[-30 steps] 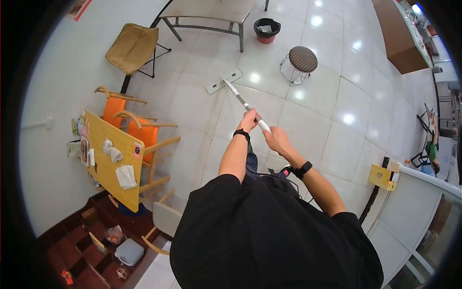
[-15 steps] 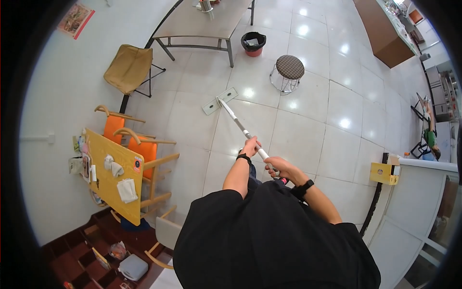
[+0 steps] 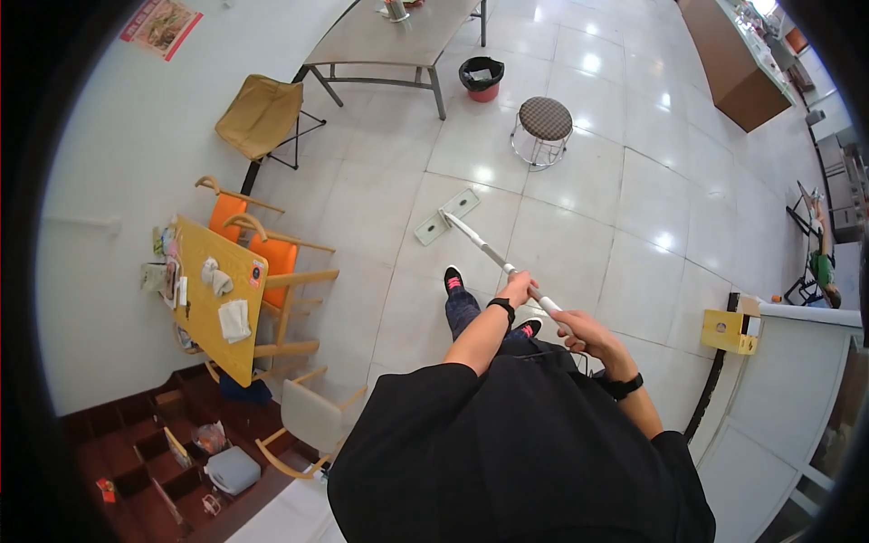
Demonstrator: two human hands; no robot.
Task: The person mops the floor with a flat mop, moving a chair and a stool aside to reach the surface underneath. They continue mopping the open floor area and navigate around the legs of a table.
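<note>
A flat mop [image 3: 484, 246] slants across the tiled floor in front of me, its handle held in both hands. Its rectangular pale head [image 3: 433, 229] lies flat on the white tiles. My left hand [image 3: 519, 288] is wrapped round the middle of the handle. Farther up, near the handle's top end, my right hand [image 3: 587, 331] is closed on it. Each wrist wears a black band. Below my arms, one dark shoe with pink laces [image 3: 453, 281] shows, and the other shoe is partly covered by the handle and my left arm.
A checkered round stool [image 3: 545, 119] and a lined bin [image 3: 481, 80] stand ahead, by a metal-legged table [image 3: 380, 41]. Leftward are a tan folding chair [image 3: 261, 118], orange chairs [image 3: 276, 258] and a yellow table [image 3: 213, 303] with cloths. A yellow box [image 3: 730, 331] sits beside the white counter [image 3: 769, 398].
The mop head has shifted right and nearer to me. Both hands have moved right with the handle, and my shoes have come into view.
</note>
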